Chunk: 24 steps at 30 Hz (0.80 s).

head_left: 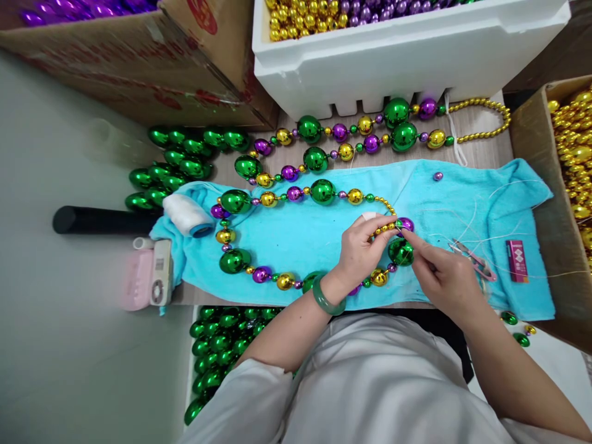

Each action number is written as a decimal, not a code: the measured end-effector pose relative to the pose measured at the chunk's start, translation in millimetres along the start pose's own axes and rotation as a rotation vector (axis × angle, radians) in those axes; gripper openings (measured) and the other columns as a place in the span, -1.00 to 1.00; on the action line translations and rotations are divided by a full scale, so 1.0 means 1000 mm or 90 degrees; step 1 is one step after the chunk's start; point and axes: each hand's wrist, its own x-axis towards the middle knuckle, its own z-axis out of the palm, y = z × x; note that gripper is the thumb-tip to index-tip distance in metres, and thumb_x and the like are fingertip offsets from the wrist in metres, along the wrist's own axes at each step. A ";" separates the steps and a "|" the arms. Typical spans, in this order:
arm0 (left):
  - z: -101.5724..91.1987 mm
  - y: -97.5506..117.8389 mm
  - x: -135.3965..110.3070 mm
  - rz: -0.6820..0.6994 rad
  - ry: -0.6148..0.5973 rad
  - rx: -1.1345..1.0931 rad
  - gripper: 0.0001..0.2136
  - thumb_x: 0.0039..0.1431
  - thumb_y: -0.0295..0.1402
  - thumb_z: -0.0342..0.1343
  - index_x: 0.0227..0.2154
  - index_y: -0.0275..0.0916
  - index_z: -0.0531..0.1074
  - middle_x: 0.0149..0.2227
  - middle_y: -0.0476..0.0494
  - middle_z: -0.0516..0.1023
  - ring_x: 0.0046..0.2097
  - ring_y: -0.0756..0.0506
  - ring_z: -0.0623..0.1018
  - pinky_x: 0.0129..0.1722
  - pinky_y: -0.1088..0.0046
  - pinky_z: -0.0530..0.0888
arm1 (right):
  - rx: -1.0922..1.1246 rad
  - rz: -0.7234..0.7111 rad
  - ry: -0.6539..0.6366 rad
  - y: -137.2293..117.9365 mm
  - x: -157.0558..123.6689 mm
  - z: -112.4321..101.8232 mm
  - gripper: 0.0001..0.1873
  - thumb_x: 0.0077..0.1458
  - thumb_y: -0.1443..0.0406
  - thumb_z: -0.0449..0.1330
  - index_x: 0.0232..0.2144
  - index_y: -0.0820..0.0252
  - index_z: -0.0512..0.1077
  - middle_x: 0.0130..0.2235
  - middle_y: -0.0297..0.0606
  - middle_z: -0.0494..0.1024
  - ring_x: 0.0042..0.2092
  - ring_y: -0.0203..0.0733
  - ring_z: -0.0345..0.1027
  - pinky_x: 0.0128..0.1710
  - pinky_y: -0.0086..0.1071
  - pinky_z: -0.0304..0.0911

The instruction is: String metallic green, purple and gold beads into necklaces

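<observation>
A bead necklace (pixel 235 261) of green, purple and gold balls lies in a loop on the turquoise towel (pixel 287 231). My left hand (pixel 365 246), with a green bangle above its wrist, is closed on the small gold beads at the loop's right end. Close beside it, my right hand (pixel 439 271) pinches at the same spot, by a purple ball (pixel 406 226) and a large green ball (pixel 401 251). What its fingertips grip is too small to make out; thin thread lies about there. Small scissors (pixel 474 260) with pink handles rest right of that hand.
Behind lies a second necklace (pixel 315 159), before a white foam box (pixel 393 74) of beads. Cardboard boxes (pixel 217 68) stand left and right. A thread spool (pixel 187 214), a purple-red packet (pixel 517 261) and a loose purple bead (pixel 438 176) are on the towel. Green balls (pixel 222 342) fill a container below.
</observation>
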 end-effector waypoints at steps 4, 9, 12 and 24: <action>0.001 -0.001 0.000 0.014 0.003 -0.001 -0.83 0.14 -0.38 0.21 -0.18 -0.15 0.57 -0.21 -0.08 0.62 -0.19 -0.03 0.55 -0.13 0.39 0.50 | -0.007 -0.002 0.001 0.000 0.001 0.001 -0.55 0.14 0.39 0.01 0.03 0.21 0.49 -0.52 -0.35 0.52 -0.59 -0.37 0.24 -0.56 -0.47 0.07; 0.001 -0.003 0.000 0.014 0.008 0.017 -0.82 0.15 -0.35 0.20 -0.18 -0.13 0.57 -0.22 -0.08 0.62 -0.17 -0.04 0.55 -0.12 0.36 0.50 | -0.004 0.010 0.001 -0.001 0.001 0.001 -0.55 0.12 0.39 0.01 0.02 0.18 0.50 -0.52 -0.36 0.52 -0.60 -0.37 0.23 -0.58 -0.48 0.05; 0.001 -0.004 -0.001 0.028 0.012 0.028 -0.82 0.15 -0.35 0.20 -0.18 -0.14 0.57 -0.22 -0.08 0.62 -0.18 -0.04 0.55 -0.12 0.37 0.50 | -0.011 0.017 -0.003 -0.001 0.001 0.001 -0.55 0.11 0.38 0.01 0.01 0.16 0.51 -0.52 -0.36 0.52 -0.60 -0.36 0.23 -0.57 -0.47 0.05; 0.002 -0.005 -0.002 0.065 0.020 0.049 -0.81 0.15 -0.39 0.20 -0.16 -0.15 0.56 -0.20 -0.09 0.62 -0.17 -0.03 0.56 -0.14 0.39 0.50 | 0.014 0.033 -0.014 -0.001 0.001 0.001 -0.53 0.11 0.39 0.01 0.03 0.18 0.50 -0.51 -0.34 0.53 -0.61 -0.36 0.21 -0.58 -0.46 0.06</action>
